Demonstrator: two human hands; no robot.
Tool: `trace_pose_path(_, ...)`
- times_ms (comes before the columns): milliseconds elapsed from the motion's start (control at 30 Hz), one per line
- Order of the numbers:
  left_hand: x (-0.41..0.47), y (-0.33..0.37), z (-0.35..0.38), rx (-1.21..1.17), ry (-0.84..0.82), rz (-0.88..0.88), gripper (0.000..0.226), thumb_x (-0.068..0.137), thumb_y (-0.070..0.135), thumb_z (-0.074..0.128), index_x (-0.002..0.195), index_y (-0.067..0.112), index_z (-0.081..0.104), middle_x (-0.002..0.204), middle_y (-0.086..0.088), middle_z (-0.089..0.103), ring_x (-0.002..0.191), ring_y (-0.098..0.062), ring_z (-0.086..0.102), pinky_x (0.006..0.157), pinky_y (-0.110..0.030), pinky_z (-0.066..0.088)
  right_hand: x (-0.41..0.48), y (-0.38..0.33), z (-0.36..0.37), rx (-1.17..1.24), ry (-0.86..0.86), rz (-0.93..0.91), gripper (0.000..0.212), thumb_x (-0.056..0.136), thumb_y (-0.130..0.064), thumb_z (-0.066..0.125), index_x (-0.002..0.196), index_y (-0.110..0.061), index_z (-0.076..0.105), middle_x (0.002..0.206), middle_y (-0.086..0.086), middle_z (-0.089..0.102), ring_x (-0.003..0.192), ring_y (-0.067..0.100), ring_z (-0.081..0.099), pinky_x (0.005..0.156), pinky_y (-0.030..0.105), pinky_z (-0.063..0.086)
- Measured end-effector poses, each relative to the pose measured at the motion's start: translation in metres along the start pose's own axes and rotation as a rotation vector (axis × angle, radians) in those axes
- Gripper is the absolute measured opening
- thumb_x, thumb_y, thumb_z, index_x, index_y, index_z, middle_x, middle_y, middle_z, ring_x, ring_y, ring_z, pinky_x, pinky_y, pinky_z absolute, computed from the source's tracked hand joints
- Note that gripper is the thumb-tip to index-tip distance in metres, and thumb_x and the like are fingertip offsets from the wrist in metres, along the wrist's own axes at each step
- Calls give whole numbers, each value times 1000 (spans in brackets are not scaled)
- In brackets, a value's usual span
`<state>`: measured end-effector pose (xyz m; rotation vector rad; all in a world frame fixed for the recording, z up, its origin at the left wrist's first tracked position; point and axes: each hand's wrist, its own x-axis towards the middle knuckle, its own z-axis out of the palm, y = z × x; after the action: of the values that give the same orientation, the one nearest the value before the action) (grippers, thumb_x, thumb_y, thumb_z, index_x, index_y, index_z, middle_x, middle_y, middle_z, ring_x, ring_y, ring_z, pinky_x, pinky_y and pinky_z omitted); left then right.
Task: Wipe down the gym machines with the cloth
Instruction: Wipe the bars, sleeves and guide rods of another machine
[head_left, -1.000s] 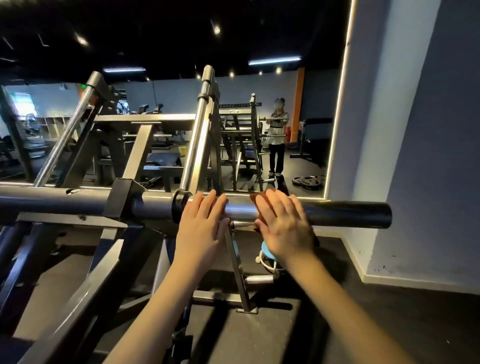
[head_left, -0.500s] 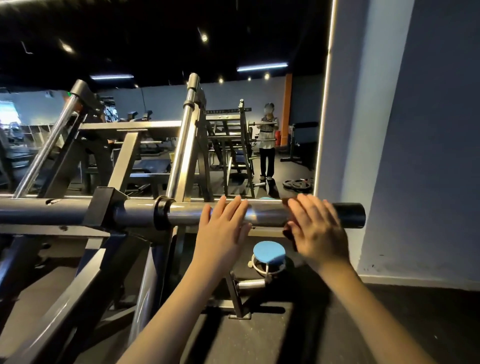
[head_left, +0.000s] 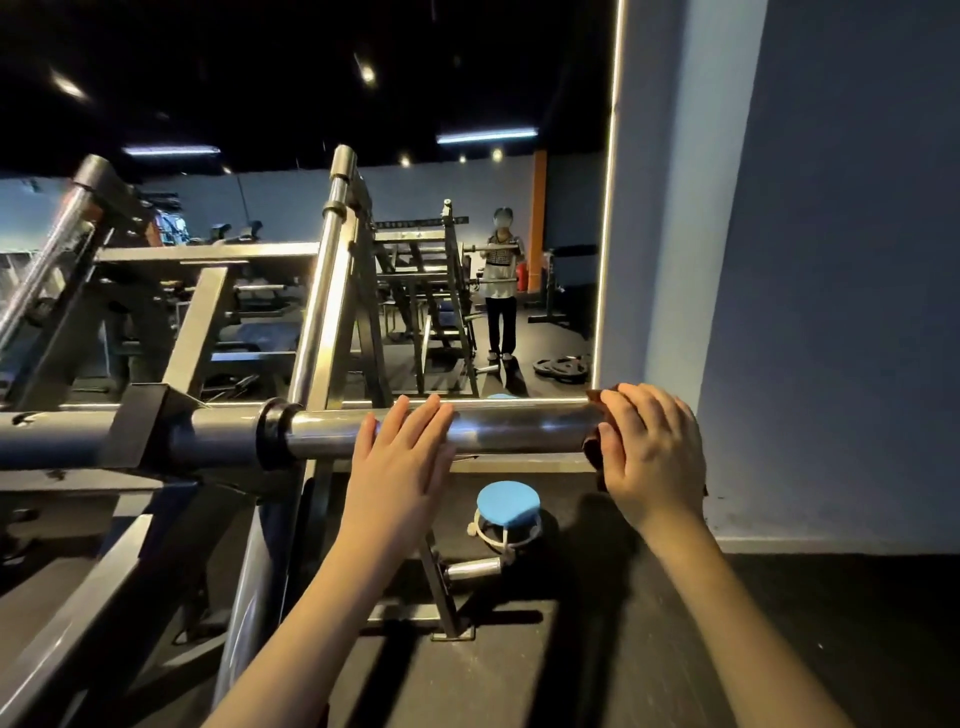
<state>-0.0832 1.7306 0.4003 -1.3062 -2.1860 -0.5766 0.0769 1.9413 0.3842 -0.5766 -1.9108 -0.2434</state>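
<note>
A shiny steel weight-loading bar (head_left: 514, 427) juts rightward from the grey gym machine (head_left: 156, 431). My left hand (head_left: 402, 467) rests flat on the bar's middle with its fingers straight. My right hand (head_left: 649, 457) covers the bar's right end and presses a dark brown cloth (head_left: 594, 447) against it. Only the cloth's left edge shows beside my fingers; the bar's tip is hidden under the hand.
A wall mirror (head_left: 545, 291) behind the bar reflects the machines and a standing person. A blue-topped stool (head_left: 508, 505) stands on the dark floor under the bar. A short chrome peg (head_left: 470, 569) sticks out low on the frame. A blue wall (head_left: 831, 260) closes the right side.
My right hand slid the cloth rightward along the bar to its end. My left hand shifted right along the bar too, and the view swung left.
</note>
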Motion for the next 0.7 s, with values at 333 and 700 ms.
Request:
trace_pose_path(333, 0, 0, 2, -5, -4, -5, 60, 96, 47, 17, 146, 23, 41, 150, -2, 43, 143, -30, 30, 116, -49, 11, -25, -32, 20, 19, 164, 128, 39, 97, -22, 41, 131, -10, 54, 136, 13, 54, 132, 31, 39, 110, 53, 31)
trace_pose_path(700, 1, 0, 5, -35, -13, -27, 68, 92, 53, 8, 150, 26, 33, 157, 5, 30, 149, -21, 14, 118, -40, -3, -9, -102, 25, 126, -7, 83, 41, 94, -27, 39, 125, -14, 62, 131, 6, 59, 129, 29, 45, 110, 47, 28)
